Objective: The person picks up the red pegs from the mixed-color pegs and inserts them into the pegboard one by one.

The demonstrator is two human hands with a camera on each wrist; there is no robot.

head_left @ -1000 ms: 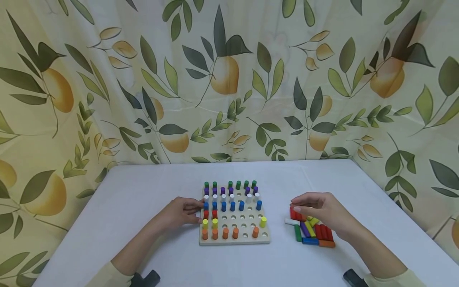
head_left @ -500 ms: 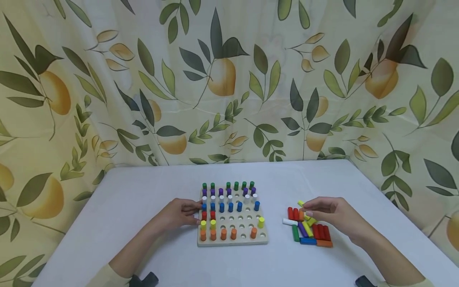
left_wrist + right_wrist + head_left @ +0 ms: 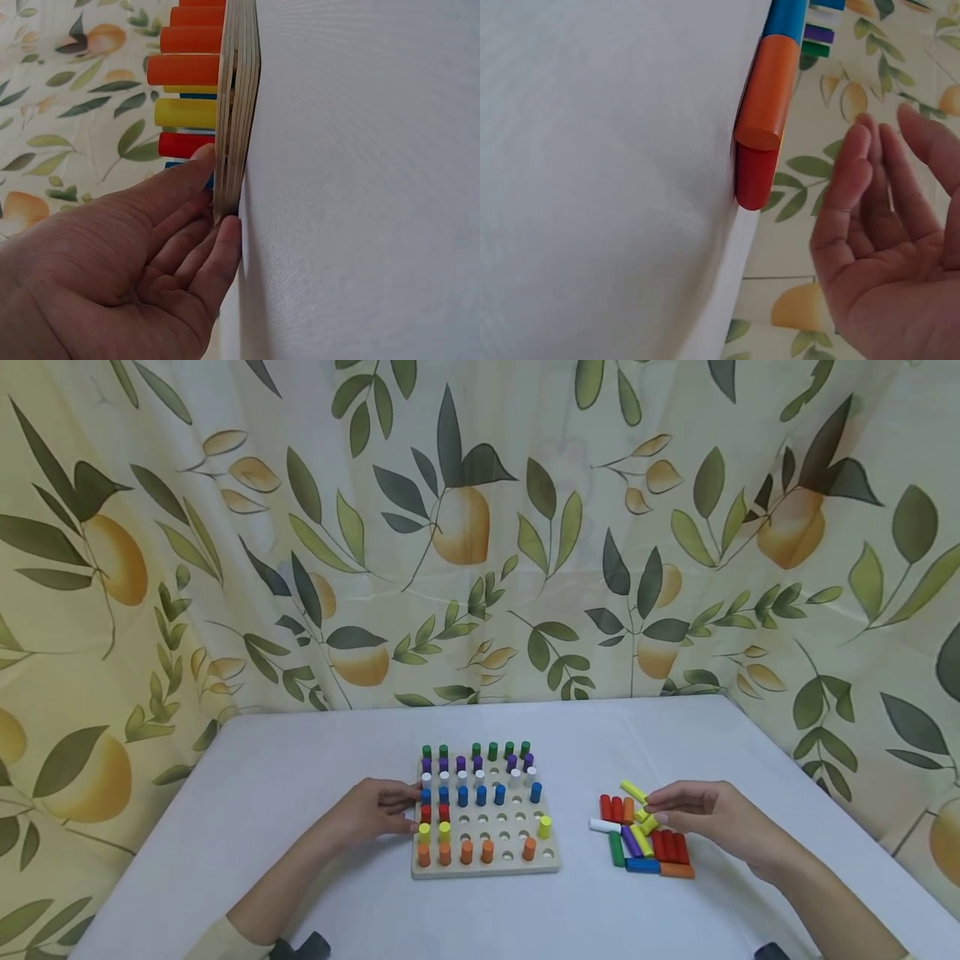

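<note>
One yellow, wooden-looking cylinder (image 3: 633, 791) right there, just left of the nearer right hand (image 3: 723, 822), slanting lengthwise toward loosely parted, empty fingers!

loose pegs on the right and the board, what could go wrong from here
The loose pegs lie close together, so the right hand might knock a neighbour and set it rolling. On the board, the red row and yellow row adjoin and both have open holes, so a peg could go in the wrong row. The left hand is at the board's left edge; a jerk there might shift it.
</note>
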